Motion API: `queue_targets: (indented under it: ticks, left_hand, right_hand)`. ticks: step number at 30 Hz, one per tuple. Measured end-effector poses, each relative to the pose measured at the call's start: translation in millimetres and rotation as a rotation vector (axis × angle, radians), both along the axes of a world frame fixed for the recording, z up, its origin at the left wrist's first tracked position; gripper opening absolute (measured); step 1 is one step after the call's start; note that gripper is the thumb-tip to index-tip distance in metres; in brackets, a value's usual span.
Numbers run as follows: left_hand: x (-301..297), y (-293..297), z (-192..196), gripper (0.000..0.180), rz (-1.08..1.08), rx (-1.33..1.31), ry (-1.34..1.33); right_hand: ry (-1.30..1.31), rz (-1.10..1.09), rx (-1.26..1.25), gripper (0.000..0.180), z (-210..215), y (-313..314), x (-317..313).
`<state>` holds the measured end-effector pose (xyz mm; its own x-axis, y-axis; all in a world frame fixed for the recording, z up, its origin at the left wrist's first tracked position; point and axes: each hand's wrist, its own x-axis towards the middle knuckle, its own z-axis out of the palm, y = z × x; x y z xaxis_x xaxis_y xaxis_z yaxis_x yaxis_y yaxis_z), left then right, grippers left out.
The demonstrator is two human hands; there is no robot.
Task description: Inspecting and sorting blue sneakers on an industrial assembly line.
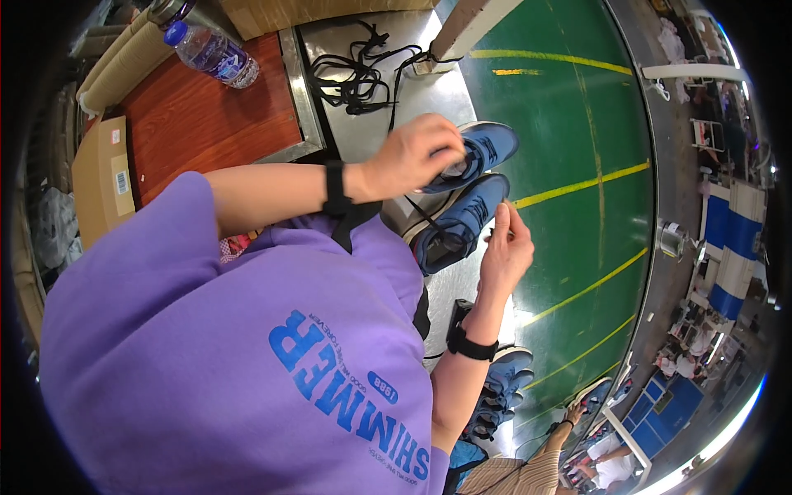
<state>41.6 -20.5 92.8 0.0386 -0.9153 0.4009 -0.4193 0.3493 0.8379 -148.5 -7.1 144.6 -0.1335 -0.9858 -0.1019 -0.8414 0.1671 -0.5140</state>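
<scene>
Two blue shoes with pale soles lie side by side in front of me. My left hand (417, 157), its fingers curled closed, is over the opening of the farther shoe (492, 144); what it holds, if anything, is hidden. At the toe of the nearer shoe (470, 210), my right hand (507, 252) is closed in a pinch, thumb against fingers. Whatever is between those fingertips is too small to make out. Dark laces show on both shoes. A tangle of black laces (355, 82) lies beyond my left hand, with one strand running down toward it.
The laces loop by a pale post (466, 37) on the metal surface (346, 136). A water bottle (213, 56) lies on the red-brown tabletop (210, 120), near a cardboard box (103, 173). More blue shoes (505, 379) sit beyond my right forearm, near another person's striped sleeve (516, 478). Green surface (569, 124) has yellow lines.
</scene>
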Motion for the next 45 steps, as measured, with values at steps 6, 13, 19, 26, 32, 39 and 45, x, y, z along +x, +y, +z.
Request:
queue_targets:
  ticks: [6,13,19,26,32,39,45]
  left_hand:
    - [45.3,21.3,7.2,0.053,-0.574,1.072,1.292]
    - [114.1,-9.7,-40.8,0.023,0.212,0.837,0.668]
    - [134.1,-49.3,-62.9,0.029,0.206,0.313,-0.902]
    - [124.3,-73.6,-81.4,0.044,0.386,0.422,-1.079]
    - [79.7,-40.2,-36.3,0.035,-0.003,-0.186,-0.562]
    - [13.1,-7.5,-32.6,0.028,-0.716,-0.183,-0.660]
    - [-17.4,7.8,-5.4,0.020,-0.540,-0.171,-0.588]
  right_hand:
    - [-0.516,0.560,0.055,0.062,-3.4,17.1,81.0]
    - [-0.495,0.360,0.088,0.022,8.5,26.5,65.3]
    - [-0.038,0.294,0.039,0.021,-39.2,79.0,-4.3]
    - [0.175,0.455,-0.049,0.024,-31.5,83.1,-6.6]
    - [0.339,0.320,-0.175,0.014,-42.8,100.2,-33.2]
    - [0.422,0.140,-0.152,0.023,-22.3,80.7,-37.2]
    - [0.027,0.299,-0.294,0.033,-22.2,62.6,1.8]
